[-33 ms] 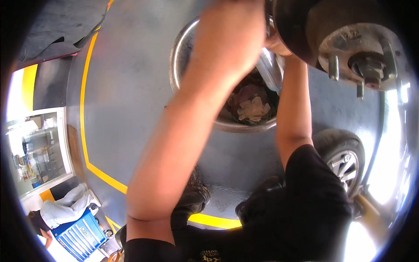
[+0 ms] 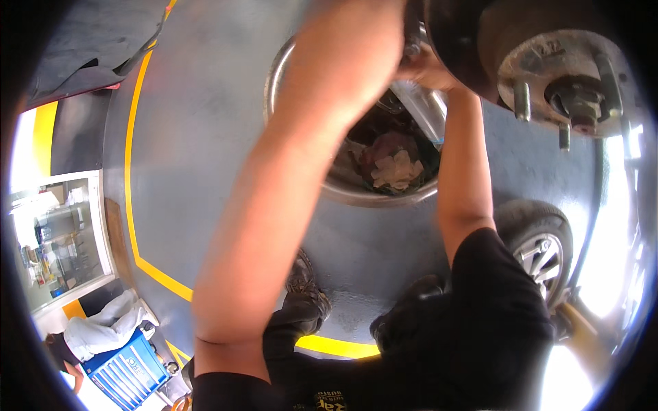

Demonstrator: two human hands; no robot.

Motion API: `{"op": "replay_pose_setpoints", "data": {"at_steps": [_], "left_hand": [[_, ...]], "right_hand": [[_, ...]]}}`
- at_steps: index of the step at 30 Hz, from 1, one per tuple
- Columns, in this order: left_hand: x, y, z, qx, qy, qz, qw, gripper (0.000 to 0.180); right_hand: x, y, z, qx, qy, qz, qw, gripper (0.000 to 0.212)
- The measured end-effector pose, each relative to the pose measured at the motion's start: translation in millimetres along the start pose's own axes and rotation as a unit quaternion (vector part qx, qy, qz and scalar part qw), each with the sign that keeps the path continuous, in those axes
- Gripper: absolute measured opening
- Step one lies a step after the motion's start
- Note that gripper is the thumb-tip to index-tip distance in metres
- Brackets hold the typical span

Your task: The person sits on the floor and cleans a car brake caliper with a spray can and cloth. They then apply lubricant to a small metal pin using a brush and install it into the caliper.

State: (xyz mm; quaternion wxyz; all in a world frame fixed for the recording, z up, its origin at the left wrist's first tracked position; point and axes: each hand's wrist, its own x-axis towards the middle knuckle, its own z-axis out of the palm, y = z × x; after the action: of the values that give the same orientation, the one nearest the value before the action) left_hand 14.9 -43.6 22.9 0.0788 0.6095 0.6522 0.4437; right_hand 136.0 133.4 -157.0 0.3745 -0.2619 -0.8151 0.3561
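Observation:
My left forearm stretches up to the top edge, where my left hand (image 2: 373, 20) is blurred and its fingers are out of sight. Beside it, behind the wheel hub (image 2: 548, 75), my right hand (image 2: 432, 68) reaches up with curled fingers at a dark part. What they close on is hidden. The hub shows bare studs and a large centre nut (image 2: 586, 113). A dark round disc (image 2: 456, 41) sits behind it, next to my right hand. Below both hands stands a round metal-rimmed basin (image 2: 384, 199), holding a clear plastic container (image 2: 426, 113) and a crumpled pale rag or glove (image 2: 397, 170).
A tyre on an alloy wheel (image 2: 538, 246) is at my right. My boots (image 2: 305, 288) are on the grey floor with its yellow line (image 2: 130, 171). Far left, a person (image 2: 103, 329) is by a blue tool chest (image 2: 130, 370). A dark car panel (image 2: 96, 48) hangs upper left.
My left arm has shifted slightly left, uncovering more of the basin's inside. My right hand's fingers show more now, near the dark part behind the hub.

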Motion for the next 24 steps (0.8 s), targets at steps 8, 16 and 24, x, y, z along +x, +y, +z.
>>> {"op": "replay_pose_setpoints", "data": {"at_steps": [8,16,24], "left_hand": [[-40,-64,-7,-0.076,-0.177,-0.256,0.947,0.030],[-55,-139,38,-0.118,-0.302,-0.336,0.884,0.033],[-77,-157,52,-0.072,-0.337,-0.275,0.898,0.032]], "right_hand": [[-81,-71,-21,-0.055,-0.231,0.184,0.954,0.081],[-118,-104,-20,-0.272,-0.286,0.211,0.894,0.078],[-128,-135,-29,-0.402,-0.322,0.207,0.832,0.083]]}}
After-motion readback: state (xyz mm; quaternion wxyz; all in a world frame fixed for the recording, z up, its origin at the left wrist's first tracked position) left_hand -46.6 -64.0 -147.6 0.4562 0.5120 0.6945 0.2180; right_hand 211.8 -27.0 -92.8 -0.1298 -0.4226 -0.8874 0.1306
